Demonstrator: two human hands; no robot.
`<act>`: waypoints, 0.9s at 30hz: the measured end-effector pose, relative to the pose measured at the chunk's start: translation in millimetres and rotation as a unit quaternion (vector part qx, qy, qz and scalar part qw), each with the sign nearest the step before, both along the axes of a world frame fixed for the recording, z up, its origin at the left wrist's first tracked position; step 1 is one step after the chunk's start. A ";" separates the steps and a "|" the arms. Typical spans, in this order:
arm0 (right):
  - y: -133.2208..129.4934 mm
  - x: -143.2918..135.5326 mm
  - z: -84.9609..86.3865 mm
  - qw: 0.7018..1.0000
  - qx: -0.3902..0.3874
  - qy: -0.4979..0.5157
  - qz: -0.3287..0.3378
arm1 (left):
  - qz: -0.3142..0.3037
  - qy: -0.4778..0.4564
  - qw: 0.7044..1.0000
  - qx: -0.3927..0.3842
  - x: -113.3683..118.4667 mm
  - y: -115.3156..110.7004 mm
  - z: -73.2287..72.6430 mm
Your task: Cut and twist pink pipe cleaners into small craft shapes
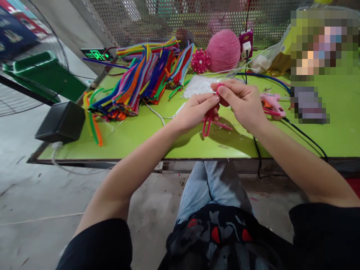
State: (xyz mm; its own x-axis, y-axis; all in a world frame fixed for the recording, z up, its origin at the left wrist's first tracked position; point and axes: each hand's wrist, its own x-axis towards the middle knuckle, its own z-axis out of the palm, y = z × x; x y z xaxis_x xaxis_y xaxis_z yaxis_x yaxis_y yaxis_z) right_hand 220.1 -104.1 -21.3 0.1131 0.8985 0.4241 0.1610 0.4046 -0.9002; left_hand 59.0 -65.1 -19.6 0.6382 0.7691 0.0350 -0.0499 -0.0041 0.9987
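Note:
Above the middle of the green table, my left hand (198,108) and my right hand (240,99) meet, fingertips touching. Both are closed on a pink pipe cleaner (206,127), bent into narrow loops that hang below my left fingers. Its upper end shows between my right thumb and forefinger; the part inside my fingers is hidden. Under my hands, another pink strip (223,125) lies on the table. Just right of my right hand is a pink glue gun (272,105), partly covered by that hand.
Bundles of coloured pipe cleaners (135,84) lie left. Behind stand a pink ball (224,50), a pink flower (200,61) and a bag of clear beads (199,86). A black box (60,122) sits at the left edge. A black cable (306,138) crosses the right side.

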 end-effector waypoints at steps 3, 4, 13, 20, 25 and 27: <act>-0.8 -0.4 1.4 1.000 -0.008 0.008 0.015 | 0.000 -0.006 1.000 -0.001 0.7 0.3 0.1; -1.0 -0.5 1.9 1.000 -0.008 0.008 0.017 | 0.001 -0.004 1.000 -0.001 0.8 0.6 -0.2; -1.0 -1.3 -0.6 0.997 -0.017 0.065 0.028 | -0.100 -0.037 0.991 -0.079 -5.3 5.9 1.1; 4.5 2.0 -5.6 0.998 0.007 0.060 -0.014 | -0.074 -0.029 0.996 -0.041 0.1 8.9 2.5; 5.8 4.2 1.4 0.999 0.011 0.032 -0.011 | -0.051 0.030 0.994 0.088 -3.6 14.0 6.3; 7.6 8.2 4.8 0.998 0.030 0.046 -0.032 | -0.086 0.042 0.993 0.069 -7.0 14.8 7.3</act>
State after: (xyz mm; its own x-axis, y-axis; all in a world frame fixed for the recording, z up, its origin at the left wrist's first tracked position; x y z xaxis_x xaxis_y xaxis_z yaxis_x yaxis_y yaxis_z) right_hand 228.2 -96.4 -16.5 0.2106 0.8611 0.4628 0.1069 0.4503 -0.8865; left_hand 52.0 -50.3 -12.2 0.7644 0.6405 0.0744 0.0210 -0.1400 0.9899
